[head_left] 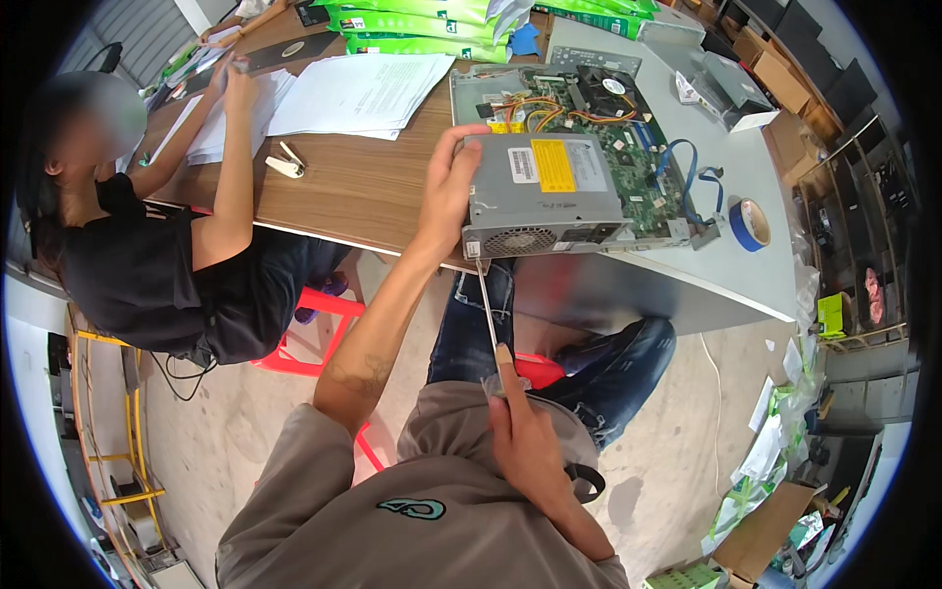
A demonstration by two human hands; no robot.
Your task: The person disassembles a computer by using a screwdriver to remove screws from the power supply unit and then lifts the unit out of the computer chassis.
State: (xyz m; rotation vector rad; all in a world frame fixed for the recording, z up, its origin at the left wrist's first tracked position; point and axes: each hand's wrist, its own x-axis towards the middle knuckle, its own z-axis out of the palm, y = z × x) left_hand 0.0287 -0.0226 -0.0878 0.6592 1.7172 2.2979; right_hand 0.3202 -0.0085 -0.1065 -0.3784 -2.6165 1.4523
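Note:
A metal power supply with a yellow label sits over the near left part of an opened desktop computer chassis. Behind and right of it show the green motherboard, a black fan and bundled yellow and orange wires. My left hand grips the left side of the power supply, fingers over its top edge. Low in front of my body, my right hand is closed around the handle of a long screwdriver. The screwdriver's tip reaches up to the lower left corner of the power supply's vented face.
A blue tape roll and a blue cable lie right of the chassis. Paper stacks, a white stapler-like tool and green packages are on the wooden table. A co-worker sits at left, hands over papers.

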